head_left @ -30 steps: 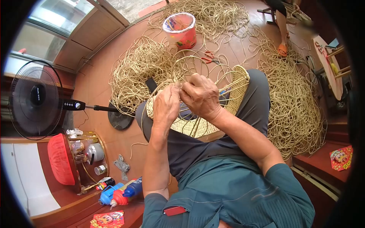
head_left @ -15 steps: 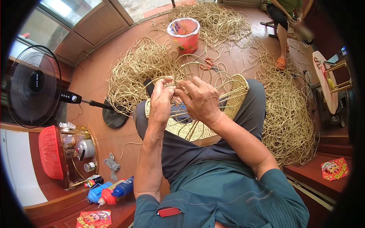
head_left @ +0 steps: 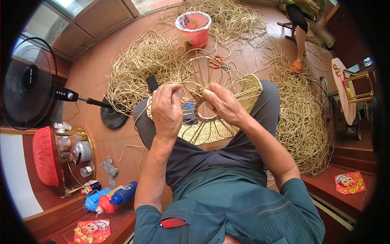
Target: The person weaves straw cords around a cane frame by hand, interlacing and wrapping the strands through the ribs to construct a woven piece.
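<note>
A round, partly woven cord piece [head_left: 203,110] with spread spokes is held above my lap, a small braided ring at its middle. My right hand [head_left: 222,103] pinches it at the upper edge of the ring. My left hand [head_left: 166,107] is at the left, fingers curled together near a strand; what lies between its fingertips is too small to make out. Beneath, a thick woven straw band [head_left: 209,133] curves across my thighs, its right end [head_left: 252,90] by my right knee. Long cords run between the piece and the band.
Cord heaps lie at the left [head_left: 142,67], right [head_left: 302,126] and top [head_left: 227,20]. A lined red bucket [head_left: 193,31] and red-handled pliers [head_left: 217,62] are ahead. A fan [head_left: 30,79] stands left. Another person's sandalled foot [head_left: 297,66] shows upper right, near a round table [head_left: 343,91].
My hands have moved apart, the left one turning its back to the camera. The woven ring now shows between them, with its spokes fanned out. The view has shifted slightly.
</note>
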`<state>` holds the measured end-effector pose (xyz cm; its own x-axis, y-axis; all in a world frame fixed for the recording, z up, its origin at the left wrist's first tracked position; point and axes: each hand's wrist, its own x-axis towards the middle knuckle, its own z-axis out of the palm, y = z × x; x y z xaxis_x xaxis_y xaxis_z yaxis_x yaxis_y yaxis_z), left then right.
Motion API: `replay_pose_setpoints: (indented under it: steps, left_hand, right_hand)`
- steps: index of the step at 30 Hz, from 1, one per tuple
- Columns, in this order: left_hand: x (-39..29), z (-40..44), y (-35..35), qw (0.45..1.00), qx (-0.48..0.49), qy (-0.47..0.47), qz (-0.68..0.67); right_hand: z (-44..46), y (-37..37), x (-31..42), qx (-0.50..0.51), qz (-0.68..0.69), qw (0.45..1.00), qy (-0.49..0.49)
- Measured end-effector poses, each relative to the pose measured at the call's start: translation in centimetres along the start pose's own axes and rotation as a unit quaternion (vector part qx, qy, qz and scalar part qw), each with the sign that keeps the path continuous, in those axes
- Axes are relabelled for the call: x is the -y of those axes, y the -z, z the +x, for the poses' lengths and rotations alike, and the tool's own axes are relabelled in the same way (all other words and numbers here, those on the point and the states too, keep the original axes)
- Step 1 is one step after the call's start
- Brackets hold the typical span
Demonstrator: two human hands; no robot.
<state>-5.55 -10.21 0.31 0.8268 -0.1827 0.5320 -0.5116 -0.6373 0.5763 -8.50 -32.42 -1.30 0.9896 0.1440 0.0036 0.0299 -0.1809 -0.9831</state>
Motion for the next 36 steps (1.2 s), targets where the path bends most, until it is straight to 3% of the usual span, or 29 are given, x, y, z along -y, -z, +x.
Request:
replay_pose_setpoints:
  steps: [2,11,12,15,19,23,24,27,28,36]
  left_hand:
    - [0.0,-0.3,-0.3,0.993,-0.036,-0.092,0.068]
    - [-0.4,-1.0,-1.8,0.977,0.014,-0.158,0.141]
    - [-0.5,-0.9,-1.8,0.975,0.011,-0.173,0.141]
    - [-0.6,-0.5,-2.3,0.982,0.011,-0.161,0.097]
    - [-0.8,0.1,-2.8,0.991,0.018,-0.128,0.032]
    - [-1.0,1.1,-4.2,0.997,-0.019,-0.078,-0.017]
    - [-1.2,1.0,-4.4,0.998,-0.025,-0.064,-0.015]
    - [-1.2,0.8,-5.3,0.997,-0.058,-0.059,0.0]
    - [-1.3,0.8,-5.6,0.996,-0.068,-0.06,0.01]
    - [-1.0,0.4,-5.9,0.991,-0.079,-0.107,0.027]
  right_hand:
    - [-0.3,1.3,-0.5,0.007,0.042,0.999,-0.027]
    - [-1.4,4.7,-0.4,0.017,0.151,0.986,-0.07]
    - [-1.2,5.1,-0.4,0.017,0.129,0.991,-0.03]
    - [-0.9,6.7,0.4,-0.014,0.06,0.997,0.041]
    - [0.0,8.9,4.9,-0.069,0.085,0.989,0.096]
    - [0.6,6.4,7.4,-0.082,0.074,0.978,0.178]
    - [0.6,5.8,7.2,-0.074,0.072,0.983,0.15]
    - [0.7,3.4,5.5,-0.133,-0.092,0.975,0.154]
    - [0.7,3.0,4.7,-0.158,-0.167,0.949,0.217]
    - [1.0,2.0,2.5,-0.161,-0.338,0.873,0.313]
